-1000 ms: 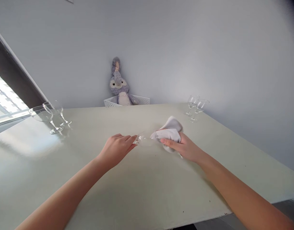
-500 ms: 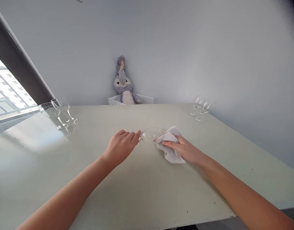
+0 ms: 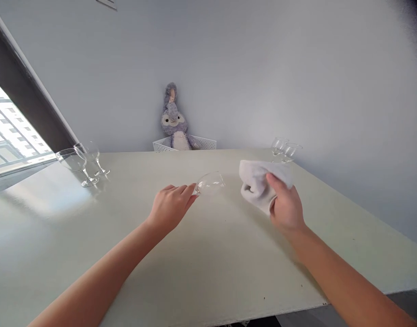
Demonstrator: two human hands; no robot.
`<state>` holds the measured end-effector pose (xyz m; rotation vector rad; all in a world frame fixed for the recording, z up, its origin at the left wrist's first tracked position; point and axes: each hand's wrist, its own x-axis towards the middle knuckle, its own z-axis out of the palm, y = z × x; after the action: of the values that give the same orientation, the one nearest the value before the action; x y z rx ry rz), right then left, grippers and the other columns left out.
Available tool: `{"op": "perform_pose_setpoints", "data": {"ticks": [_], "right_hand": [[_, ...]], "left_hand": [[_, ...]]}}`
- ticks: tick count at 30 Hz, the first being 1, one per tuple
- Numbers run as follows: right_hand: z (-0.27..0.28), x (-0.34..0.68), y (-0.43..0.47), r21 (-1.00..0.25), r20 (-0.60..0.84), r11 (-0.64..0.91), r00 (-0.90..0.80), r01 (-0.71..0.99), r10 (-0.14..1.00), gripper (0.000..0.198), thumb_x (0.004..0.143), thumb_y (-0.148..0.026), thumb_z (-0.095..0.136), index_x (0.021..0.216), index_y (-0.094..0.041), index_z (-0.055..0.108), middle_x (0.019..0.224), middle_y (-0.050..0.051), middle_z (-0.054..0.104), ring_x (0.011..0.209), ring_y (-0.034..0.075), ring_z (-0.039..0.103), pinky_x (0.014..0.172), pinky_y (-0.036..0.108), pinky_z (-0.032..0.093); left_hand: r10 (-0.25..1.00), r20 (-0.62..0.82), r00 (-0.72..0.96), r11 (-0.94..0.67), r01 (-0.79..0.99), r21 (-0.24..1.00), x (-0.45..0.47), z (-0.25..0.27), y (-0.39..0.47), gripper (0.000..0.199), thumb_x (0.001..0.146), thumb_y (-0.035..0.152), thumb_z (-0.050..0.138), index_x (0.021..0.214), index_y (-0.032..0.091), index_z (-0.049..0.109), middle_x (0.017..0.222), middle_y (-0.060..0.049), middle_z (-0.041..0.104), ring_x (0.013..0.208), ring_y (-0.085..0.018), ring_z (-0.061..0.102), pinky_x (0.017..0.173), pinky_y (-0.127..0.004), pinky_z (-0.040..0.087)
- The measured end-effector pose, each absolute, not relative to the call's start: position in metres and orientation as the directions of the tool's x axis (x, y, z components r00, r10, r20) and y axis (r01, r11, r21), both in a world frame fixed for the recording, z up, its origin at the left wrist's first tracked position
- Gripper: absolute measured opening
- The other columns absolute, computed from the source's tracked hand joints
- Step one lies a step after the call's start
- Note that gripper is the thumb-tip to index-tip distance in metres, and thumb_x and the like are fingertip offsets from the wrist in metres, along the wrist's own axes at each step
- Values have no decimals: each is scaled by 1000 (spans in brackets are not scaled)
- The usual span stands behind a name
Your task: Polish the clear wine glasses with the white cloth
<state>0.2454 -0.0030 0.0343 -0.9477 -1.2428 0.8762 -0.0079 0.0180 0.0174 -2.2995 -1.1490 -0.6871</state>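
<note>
My left hand (image 3: 174,204) is closed around the stem of a clear wine glass (image 3: 210,182). The glass is tilted on its side, with its bowl toward the right and its foot hidden by my fingers. A folded white cloth (image 3: 257,181) is gripped in my right hand (image 3: 287,202), thumb on top. The cloth is held to the right of the glass, with a gap between them.
Two wine glasses (image 3: 72,160) stand upright at the left of the pale table (image 3: 181,272). Another pair of glasses (image 3: 290,151) stands at the far right, partly behind the cloth. A plush toy (image 3: 174,122) sits in a white basket (image 3: 206,143) beyond the far edge.
My right hand has drawn the cloth off the wine glass, moving right and turning. The glass in my left hand now tips slightly more upward.
</note>
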Motion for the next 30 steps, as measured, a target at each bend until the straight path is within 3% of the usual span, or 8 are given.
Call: {"op": "perform_pose_setpoints", "data": {"ticks": [2, 4, 7, 12, 15, 19, 23, 30], "right_hand": [[31, 232, -11, -785, 565, 588, -166, 194, 809, 32, 87, -40, 49, 114, -27, 60, 118, 4, 61, 114, 25, 53, 99, 43, 39], [30, 221, -16, -650, 539, 698, -464, 300, 702, 34, 85, -35, 53, 118, -28, 59, 126, 3, 57, 123, 25, 44, 108, 44, 26], [33, 212, -15, -632, 472, 679, -511, 372, 719, 36, 90, -35, 46, 123, -25, 54, 132, 4, 51, 124, 24, 42, 107, 42, 27], [32, 220, 3, -922, 91, 203, -325, 330, 941, 49, 90, -55, 32, 98, -20, 66, 85, 5, 65, 85, 22, 60, 83, 38, 47], [27, 226, 14, -993, -114, -95, -305, 77, 945, 48, 87, -57, 40, 93, -17, 67, 82, 5, 65, 85, 22, 61, 83, 37, 50], [24, 232, 20, -897, -176, -339, -474, -283, 863, 42, 89, -49, 43, 98, -13, 64, 97, 10, 67, 95, 23, 61, 83, 40, 53], [21, 235, 20, -740, -270, -549, -575, -389, 772, 43, 92, -43, 38, 104, -8, 59, 103, 15, 65, 94, 25, 64, 79, 44, 55], [22, 228, 12, -542, -299, -622, -561, -565, 772, 33, 95, -28, 32, 112, -11, 54, 101, 11, 66, 92, 18, 65, 65, 26, 58]], "left_hand": [[592, 586, 553, -554, 807, -201, -4, 17, 16, 17, 92, 27, 43, 92, 18, 58, 57, 4, 58, 47, -11, 47, 50, -26, 28], [554, 573, 604, -574, 776, -262, 0, 17, 15, 23, 92, 25, 42, 75, 17, 55, 52, 3, 53, 44, -11, 44, 49, -27, 26], [440, 571, 693, -581, 705, -406, 2, 17, 13, 25, 91, 22, 43, 68, 17, 52, 50, 4, 49, 43, -10, 43, 50, -27, 27], [341, 502, 795, -588, 597, -546, 3, 10, 16, 14, 90, 18, 45, 96, 13, 57, 54, 4, 51, 47, -12, 48, 54, -29, 33], [326, 494, 806, -597, 580, -554, 5, 6, 17, 18, 89, 15, 44, 103, 12, 55, 55, 3, 51, 49, -12, 49, 54, -29, 35], [299, 551, 779, -603, 601, -524, 9, 6, 16, 22, 90, 13, 42, 108, 13, 54, 56, 3, 52, 49, -12, 50, 55, -29, 37], [340, 588, 734, -626, 643, -441, 10, 10, 14, 21, 91, 18, 43, 107, 15, 54, 59, 1, 55, 53, -13, 53, 55, -29, 38], [499, 623, 603, -551, 775, -309, 7, 20, 15, 23, 93, 24, 39, 102, 16, 58, 58, -1, 55, 52, -15, 53, 56, -30, 36]]}}
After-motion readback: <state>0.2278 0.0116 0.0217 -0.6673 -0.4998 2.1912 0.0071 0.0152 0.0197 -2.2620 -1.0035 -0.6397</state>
